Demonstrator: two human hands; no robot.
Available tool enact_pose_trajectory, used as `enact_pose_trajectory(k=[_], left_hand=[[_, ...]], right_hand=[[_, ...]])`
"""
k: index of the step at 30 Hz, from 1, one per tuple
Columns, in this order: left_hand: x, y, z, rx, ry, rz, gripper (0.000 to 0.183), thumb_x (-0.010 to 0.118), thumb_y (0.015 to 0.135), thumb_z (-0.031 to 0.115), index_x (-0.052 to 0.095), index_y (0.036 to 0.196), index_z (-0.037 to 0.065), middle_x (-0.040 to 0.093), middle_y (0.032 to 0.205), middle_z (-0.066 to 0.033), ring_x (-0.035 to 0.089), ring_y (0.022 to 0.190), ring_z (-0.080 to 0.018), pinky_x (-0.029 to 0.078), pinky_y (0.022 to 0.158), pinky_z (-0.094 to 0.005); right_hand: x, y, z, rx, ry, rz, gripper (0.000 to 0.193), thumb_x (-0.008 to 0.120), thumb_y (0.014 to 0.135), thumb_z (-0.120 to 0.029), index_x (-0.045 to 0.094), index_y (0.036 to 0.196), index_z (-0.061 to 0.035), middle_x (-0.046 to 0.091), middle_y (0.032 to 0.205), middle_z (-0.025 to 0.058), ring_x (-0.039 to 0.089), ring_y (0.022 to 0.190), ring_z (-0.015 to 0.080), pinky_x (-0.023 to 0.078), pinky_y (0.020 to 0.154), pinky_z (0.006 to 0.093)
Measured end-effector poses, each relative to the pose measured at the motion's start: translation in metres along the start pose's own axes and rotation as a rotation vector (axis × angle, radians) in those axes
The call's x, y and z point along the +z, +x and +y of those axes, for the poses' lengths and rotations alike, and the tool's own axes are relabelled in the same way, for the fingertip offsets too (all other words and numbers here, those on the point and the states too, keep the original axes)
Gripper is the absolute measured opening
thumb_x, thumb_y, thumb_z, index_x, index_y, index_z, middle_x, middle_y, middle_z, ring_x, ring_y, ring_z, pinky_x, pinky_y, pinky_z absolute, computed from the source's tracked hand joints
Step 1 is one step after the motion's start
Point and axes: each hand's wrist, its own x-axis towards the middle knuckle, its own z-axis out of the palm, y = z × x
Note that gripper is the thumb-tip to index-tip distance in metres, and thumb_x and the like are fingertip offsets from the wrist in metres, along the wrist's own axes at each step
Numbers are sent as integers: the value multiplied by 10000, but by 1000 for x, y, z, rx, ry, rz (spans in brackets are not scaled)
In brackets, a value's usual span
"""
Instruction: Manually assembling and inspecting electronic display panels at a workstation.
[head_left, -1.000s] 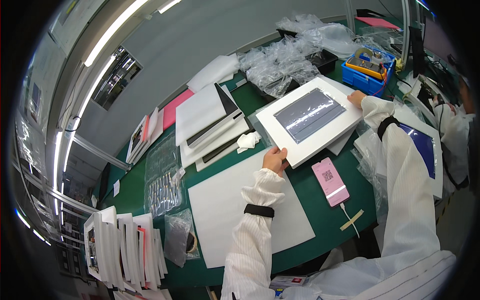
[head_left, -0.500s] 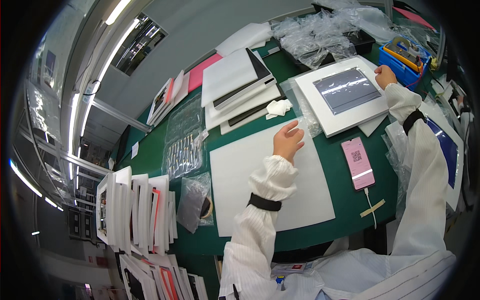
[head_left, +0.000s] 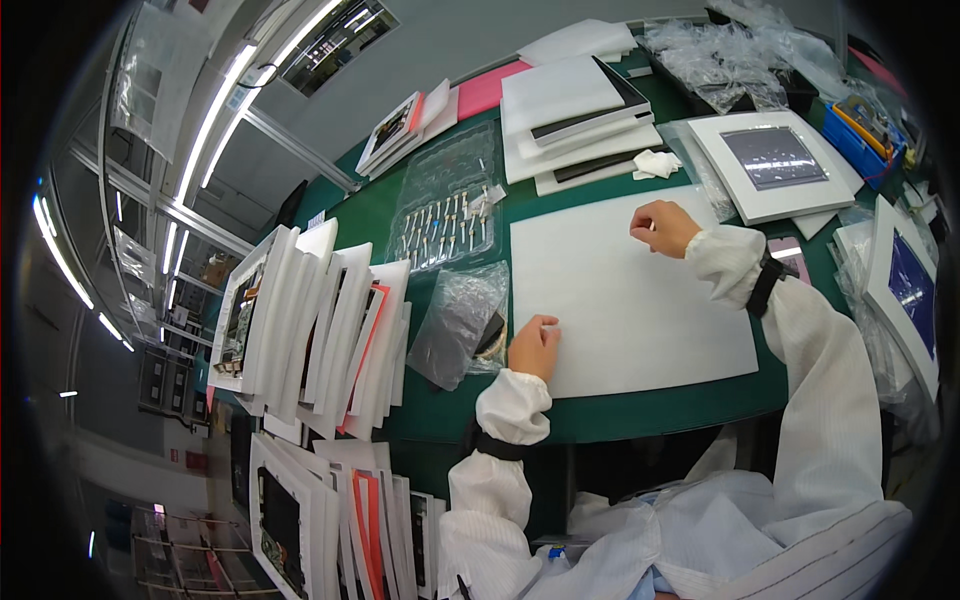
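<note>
A large white foam sheet (head_left: 630,300) lies flat on the green table in front of me. At its left edge is my left hand (head_left: 535,347), fingers loosely bent and a little apart, with no object visible in them. Over the upper right part of the sheet, my right hand (head_left: 665,228) has its fingers curled in, and nothing shows in them. Beyond that hand, a white-framed display panel (head_left: 775,160) rests on flat sheets. A pink-screened phone (head_left: 790,255) is partly hidden behind my right sleeve.
Upright white-framed panels (head_left: 320,320) crowd the left side. A clear plastic tray (head_left: 450,200) holds several small cable-like parts. Near my left hand lies a plastic bag (head_left: 455,325). Stacked panels (head_left: 570,110), a blue bin (head_left: 865,150) and another panel (head_left: 905,290) stand around the sheet.
The view has swung left. My right hand has left the display panel's edge and is over the foam sheet, fingers curled. My left hand has moved to the sheet's left edge.
</note>
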Motion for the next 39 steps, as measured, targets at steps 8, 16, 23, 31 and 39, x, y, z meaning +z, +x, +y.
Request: enact_pose_trajectory(k=[8,16,23,31,39], left_hand=[[23,-13,-5,22,54,258,200,598,843,216,602,1010,104,588,667,-54,579,632,-233,441,583,-349],[12,-14,-1,147,98,349,134,583,850,164,596,973,111,607,780,-43,588,714,-229,485,606,-343],[16,-15,4,150,88,394,99,593,842,155,604,929,110,601,741,-39,591,680,-219,478,575,-338],[16,-11,7,59,21,281,147,591,859,202,607,949,86,611,724,-39,591,645,-190,450,540,-295],[-65,-32,73,57,-1564,1,432,552,913,261,427,1240,8,614,1026,-112,627,772,-148,493,572,-250]], right_hand=[[33,137,-31,-325,-489,491,482,654,779,-147,497,1230,-85,477,1260,176,456,1162,350,389,970,392],[50,252,-52,-227,-903,433,413,564,849,-383,549,1224,-211,324,1416,149,275,1324,324,256,1057,481],[50,256,-46,-468,-855,745,272,557,869,-228,610,1078,-62,448,1328,72,400,1236,258,316,1018,428],[-9,115,-129,-1056,-181,1089,165,661,703,65,661,847,-15,661,1003,68,635,884,241,506,749,295],[32,-71,-110,-1475,-603,509,138,698,660,-26,667,794,-13,642,1051,119,604,1033,309,465,904,428]])
